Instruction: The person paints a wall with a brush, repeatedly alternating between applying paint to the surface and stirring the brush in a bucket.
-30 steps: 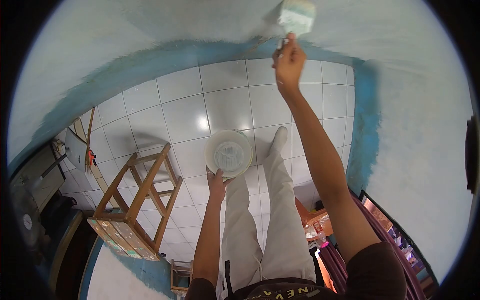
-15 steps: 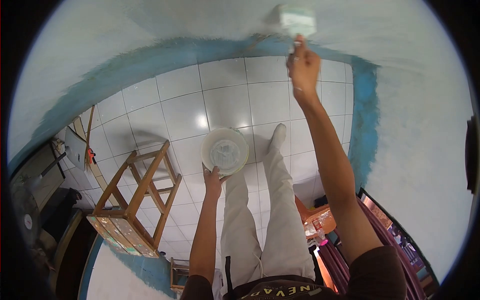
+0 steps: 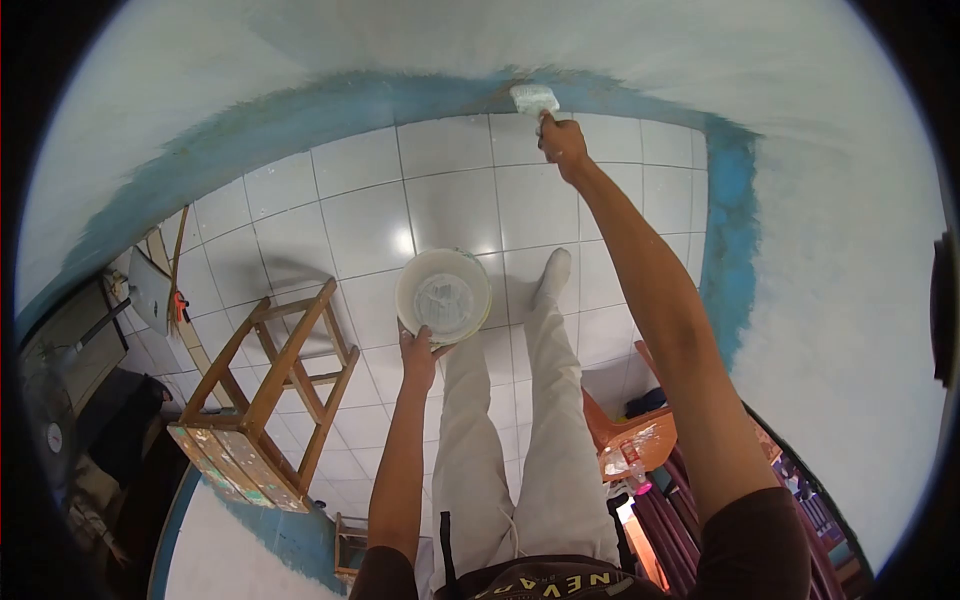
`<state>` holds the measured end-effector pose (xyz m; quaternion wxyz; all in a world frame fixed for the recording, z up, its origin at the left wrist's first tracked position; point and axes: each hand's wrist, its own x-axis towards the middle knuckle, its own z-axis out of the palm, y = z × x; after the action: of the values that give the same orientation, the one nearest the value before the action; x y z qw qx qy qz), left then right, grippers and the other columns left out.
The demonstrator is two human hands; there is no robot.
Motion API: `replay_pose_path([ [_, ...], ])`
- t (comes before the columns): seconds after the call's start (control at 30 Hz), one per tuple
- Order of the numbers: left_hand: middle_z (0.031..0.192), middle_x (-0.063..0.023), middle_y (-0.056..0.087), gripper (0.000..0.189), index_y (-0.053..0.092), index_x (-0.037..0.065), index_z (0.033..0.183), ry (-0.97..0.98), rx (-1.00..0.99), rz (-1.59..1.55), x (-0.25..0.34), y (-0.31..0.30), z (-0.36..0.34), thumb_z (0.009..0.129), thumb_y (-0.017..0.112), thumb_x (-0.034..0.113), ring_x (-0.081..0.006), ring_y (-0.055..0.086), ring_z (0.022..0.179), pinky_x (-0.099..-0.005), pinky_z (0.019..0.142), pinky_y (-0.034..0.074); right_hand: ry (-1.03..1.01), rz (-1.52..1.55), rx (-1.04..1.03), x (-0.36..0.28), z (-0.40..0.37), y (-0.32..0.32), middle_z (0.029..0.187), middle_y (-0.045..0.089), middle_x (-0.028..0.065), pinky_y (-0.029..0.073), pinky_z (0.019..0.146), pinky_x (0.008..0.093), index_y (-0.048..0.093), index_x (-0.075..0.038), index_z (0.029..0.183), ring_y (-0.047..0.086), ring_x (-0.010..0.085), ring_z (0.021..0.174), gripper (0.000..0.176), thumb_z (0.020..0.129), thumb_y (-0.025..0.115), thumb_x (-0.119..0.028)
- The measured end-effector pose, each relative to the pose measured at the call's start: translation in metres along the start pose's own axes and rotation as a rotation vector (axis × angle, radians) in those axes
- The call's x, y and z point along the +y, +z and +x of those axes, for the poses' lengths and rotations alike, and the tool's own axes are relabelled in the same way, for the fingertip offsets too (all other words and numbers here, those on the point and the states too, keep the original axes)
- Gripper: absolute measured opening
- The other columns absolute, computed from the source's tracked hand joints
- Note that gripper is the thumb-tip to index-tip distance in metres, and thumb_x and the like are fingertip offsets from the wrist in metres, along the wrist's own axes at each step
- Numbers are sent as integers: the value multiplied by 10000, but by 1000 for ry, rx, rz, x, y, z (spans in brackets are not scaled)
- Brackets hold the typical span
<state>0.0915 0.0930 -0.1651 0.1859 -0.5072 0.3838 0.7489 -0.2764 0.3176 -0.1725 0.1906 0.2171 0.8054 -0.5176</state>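
My right hand [image 3: 564, 146] is closed round the handle of a wide paintbrush [image 3: 535, 98], its bristles white with paint. The brush head overlaps the blue band [image 3: 440, 97] low on the wall [image 3: 420, 40], which is pale white above. In my left hand [image 3: 418, 352] is a white bucket [image 3: 403, 290], gripped at its near rim with the thumb over the edge. A shallow amount of whitish paint [image 3: 444, 303] shows at the bottom of the bucket, which hangs in front of my legs.
A paint-spattered wooden step stool [image 3: 265, 425] stands to my left on the white tiled floor [image 3: 365, 225]. Behind my right side is an orange plastic chair [image 3: 640, 440] with a bottle on it. A standing fan [image 3: 60, 435] and household items crowd the far left. Another wall [image 3: 840, 270] rises at right.
My right hand has swept the paintbrush down and to the left, from the white upper wall to the blue band. The bucket in my left hand has shifted slightly left.
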Motion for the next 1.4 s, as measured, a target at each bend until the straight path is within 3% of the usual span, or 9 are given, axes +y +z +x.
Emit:
replay_pose_path([
  [0.1, 1431, -155, 421, 665, 220, 219, 1506, 0, 3, -1, -3, 3, -3, 925, 467, 10, -358, 586, 1222, -535, 897, 620, 39, 18, 34, -67, -43, -35, 569, 519, 29, 361, 422, 291, 568, -12, 688, 441, 110, 450, 542, 1035, 515, -425],
  [0.17, 1421, -158, 430, 675, 216, 224, 1505, 0, -33, -2, 1, 7, -4, 918, 466, 5, -356, 588, 1220, -535, 894, 621, -124, 356, 36, -131, -88, -66, 569, 420, -31, 260, 405, 245, 533, -90, 739, 344, 57, 459, 461, 1021, 565, -453],
  [0.33, 1443, -173, 395, 686, 161, 189, 1539, 27, -88, -3, 18, 26, -7, 932, 427, 15, -355, 561, 1246, -510, 894, 625, -517, 327, 252, -222, -177, -114, 522, 385, -27, 237, 385, 242, 453, -133, 653, 338, 69, 435, 538, 1048, 478, -498],
  [0.53, 1447, -168, 394, 690, 167, 191, 1537, 51, -110, -57, 21, 27, 7, 923, 418, 0, -354, 559, 1248, -507, 890, 627, -529, 326, 166, -166, -111, -60, 561, 380, -39, 294, 410, 245, 429, -132, 682, 374, 58, 466, 530, 1072, 413, -490],
  [0.67, 1429, -179, 412, 674, 196, 180, 1512, 39, -55, -76, 36, 30, -6, 914, 437, -19, -364, 584, 1220, -519, 891, 629, -281, 214, 54, -55, -34, -5, 566, 476, 10, 408, 431, 260, 485, -74, 681, 467, 83, 487, 572, 1064, 421, -494],
  [0.9, 1419, -193, 419, 690, 215, 167, 1493, -10, -54, -142, 39, -5, -2, 890, 479, -36, -388, 575, 1236, -531, 917, 618, 86, 134, 6, -34, -30, 25, 604, 578, 78, 445, 455, 302, 605, 4, 738, 529, 132, 503, 560, 1033, 500, -460],
  [1.17, 1416, -199, 428, 673, 209, 152, 1495, 49, -14, -193, 41, -22, 8, 906, 467, -46, -396, 577, 1233, -532, 922, 615, -429, 234, 219, -205, -171, -41, 493, 396, -16, 251, 354, 245, 436, -115, 624, 359, 62, 402, 563, 1063, 453, -468],
  [1.27, 1412, -201, 432, 673, 209, 175, 1498, 51, -15, -175, 41, -19, 18, 913, 461, -40, -396, 585, 1221, -526, 928, 615, -609, 420, 317, -215, -176, -40, 491, 380, -26, 247, 355, 243, 437, -118, 645, 343, 58, 399, 550, 1071, 433, -465],
  [1.4, 1406, -198, 435, 663, 207, 185, 1499, 66, -8, -185, 33, -12, 15, 923, 451, -34, -394, 592, 1210, -533, 922, 615, -525, 269, 273, -141, -95, 3, 519, 399, -21, 287, 365, 282, 429, -85, 651, 351, 84, 410, 559, 1085, 403, -435],
])
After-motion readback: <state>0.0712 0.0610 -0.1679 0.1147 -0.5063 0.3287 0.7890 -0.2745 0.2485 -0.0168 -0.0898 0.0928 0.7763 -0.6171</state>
